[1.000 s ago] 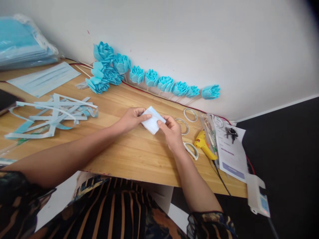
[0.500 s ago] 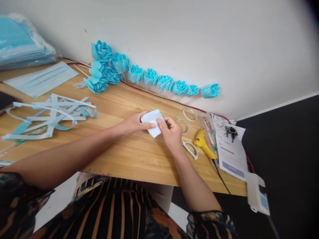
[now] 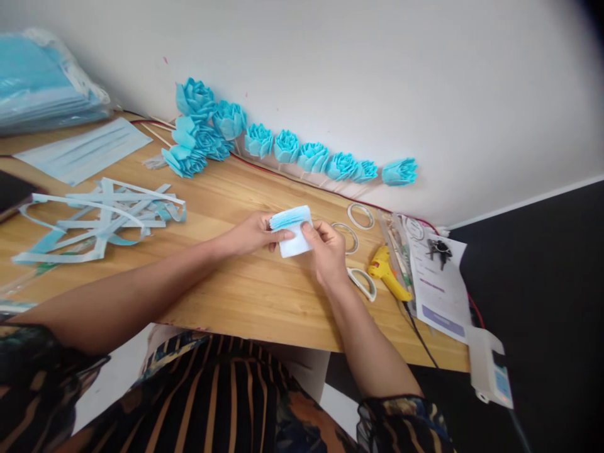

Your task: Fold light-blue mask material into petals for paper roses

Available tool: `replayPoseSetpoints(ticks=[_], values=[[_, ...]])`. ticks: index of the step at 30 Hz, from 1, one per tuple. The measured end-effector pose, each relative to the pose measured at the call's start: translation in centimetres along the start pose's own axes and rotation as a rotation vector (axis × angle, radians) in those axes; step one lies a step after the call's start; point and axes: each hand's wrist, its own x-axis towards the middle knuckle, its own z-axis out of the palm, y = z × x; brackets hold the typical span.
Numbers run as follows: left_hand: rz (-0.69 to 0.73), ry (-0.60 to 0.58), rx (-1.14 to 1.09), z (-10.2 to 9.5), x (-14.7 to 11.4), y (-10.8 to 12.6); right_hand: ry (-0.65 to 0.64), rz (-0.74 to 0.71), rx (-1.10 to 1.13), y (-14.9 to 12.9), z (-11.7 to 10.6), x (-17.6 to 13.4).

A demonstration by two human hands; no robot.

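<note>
Between both hands, above the middle of the wooden table (image 3: 264, 283), is a small folded stack of light blue and white mask fabric (image 3: 296, 242), its layered blue edges showing along the top. My left hand (image 3: 257, 233) pinches the stack's left side, thumb on top. My right hand (image 3: 326, 251) grips the right side, thumb pressed on its face. To the right of my right hand lie white tape rolls, one (image 3: 361, 216) near the wall and another (image 3: 362, 284) closer to me.
Blue fabric flowers on sticks (image 3: 314, 157) line the wall. Cut strips (image 3: 106, 217), a flat mask sheet (image 3: 85, 151) and a bag of blue sheets (image 3: 47, 82) are on the left. A yellow glue gun (image 3: 387, 270), papers (image 3: 441, 292) and keys (image 3: 440, 250) lie right.
The folded stack has turned in my hands, so its layered blue edges now show along the top. Both hands still grip it in nearly the same place.
</note>
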Motion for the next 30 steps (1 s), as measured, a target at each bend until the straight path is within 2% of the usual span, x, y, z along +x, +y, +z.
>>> replayPoseSetpoints(ticks=[5, 10, 14, 16, 19, 23, 30], values=[[-0.027, 0.068, -0.049, -0.1, 0.0, -0.1, 0.034, -0.094, -0.187, -0.3, -0.3, 0.0], [0.061, 0.164, -0.09, -0.3, 0.2, -0.6, 0.023, -0.099, -0.254, -0.1, -0.3, 0.1], [0.143, 0.197, -0.08, -0.8, 0.1, -0.3, 0.093, -0.098, -0.239, 0.2, -0.5, 0.4], [0.209, 0.167, -0.001, -0.8, -0.1, 0.0, 0.122, -0.095, -0.213, 0.3, -0.7, 0.6], [0.301, 0.092, 0.237, -0.5, -0.6, 0.3, 0.137, -0.085, -0.19, 0.3, -0.8, 0.7], [0.315, -0.007, 0.596, -0.2, -0.8, -0.2, 0.121, -0.069, -0.174, 0.2, -0.7, 0.6], [0.378, 0.01, 0.88, -0.7, -0.4, -1.1, 0.1, 0.057, -0.042, -0.3, -0.6, 0.7]])
